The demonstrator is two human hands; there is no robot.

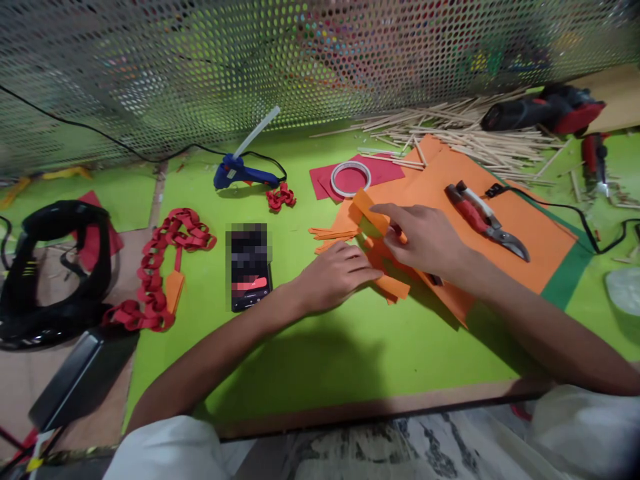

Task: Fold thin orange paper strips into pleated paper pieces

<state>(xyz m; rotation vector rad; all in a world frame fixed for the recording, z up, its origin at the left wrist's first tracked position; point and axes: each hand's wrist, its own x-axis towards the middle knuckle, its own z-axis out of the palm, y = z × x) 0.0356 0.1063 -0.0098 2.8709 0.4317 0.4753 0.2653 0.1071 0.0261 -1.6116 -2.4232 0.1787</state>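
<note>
My left hand is bent over the green tabletop, its fingers closed on an orange paper strip that sticks out past the fingertips. Just above it, my right hand has thumb and index finger closed around another orange paper piece. A small bundle of narrow orange strips lies by my left knuckles. Under my right wrist spread large orange sheets, with a dark object partly hidden there that I cannot make out. Red-handled pruning shears rest on these sheets.
A tape roll sits on red paper behind my hands. Left are a phone, a red paper chain and a blue glue gun with its cord. Wooden sticks and a black-red power tool lie before the perforated metal screen.
</note>
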